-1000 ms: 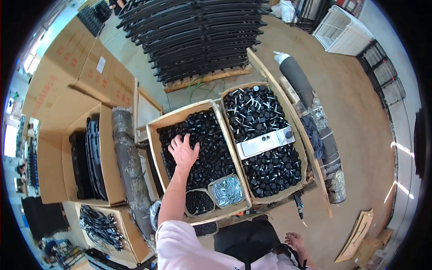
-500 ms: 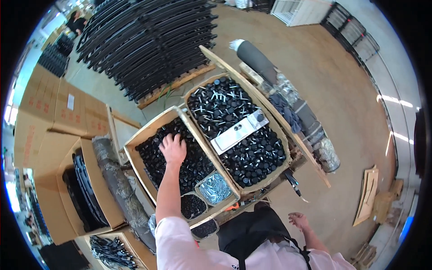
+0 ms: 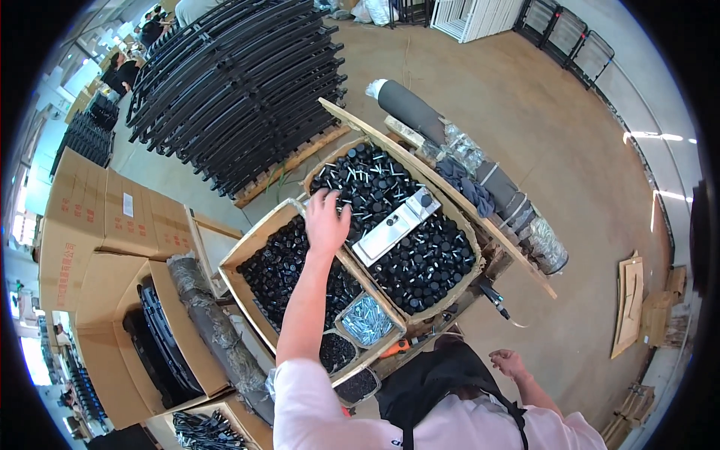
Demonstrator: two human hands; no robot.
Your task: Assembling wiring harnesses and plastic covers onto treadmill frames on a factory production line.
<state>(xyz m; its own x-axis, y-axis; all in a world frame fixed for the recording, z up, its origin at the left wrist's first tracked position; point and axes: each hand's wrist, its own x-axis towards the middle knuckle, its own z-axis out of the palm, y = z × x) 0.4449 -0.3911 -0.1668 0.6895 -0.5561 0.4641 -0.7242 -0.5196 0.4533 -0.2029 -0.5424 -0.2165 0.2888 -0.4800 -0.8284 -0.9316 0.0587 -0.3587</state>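
My left hand (image 3: 327, 223) is over the divider between two cardboard bins, its fingers bent down and slightly apart at the far bin's edge. I see nothing in it, though the fingertips' undersides are hidden. Small black plastic parts (image 3: 274, 259) fill the left bin below my forearm. Beyond the divider, the right bin holds black round-headed bolts (image 3: 424, 274) with silver shanks. A silver metal plate (image 3: 395, 226) lies across them with a black knob at its far end. My right hand (image 3: 510, 364) hangs at my right side, fingers loosely bent and apart, touching nothing.
Small tubs of silver screws (image 3: 367, 319) and dark screws (image 3: 336, 351) sit at the left bin's near end. An orange-handled tool (image 3: 395, 348) lies by the edge. Wrapped rolls (image 3: 420, 109) flank the bins. Stacked black frames (image 3: 240, 97) stand beyond; cartons (image 3: 112, 217) stand left.
My left hand has risen from the black parts in the left bin and moved right to the divider. My right hand stays at my side. The view has shifted a little.
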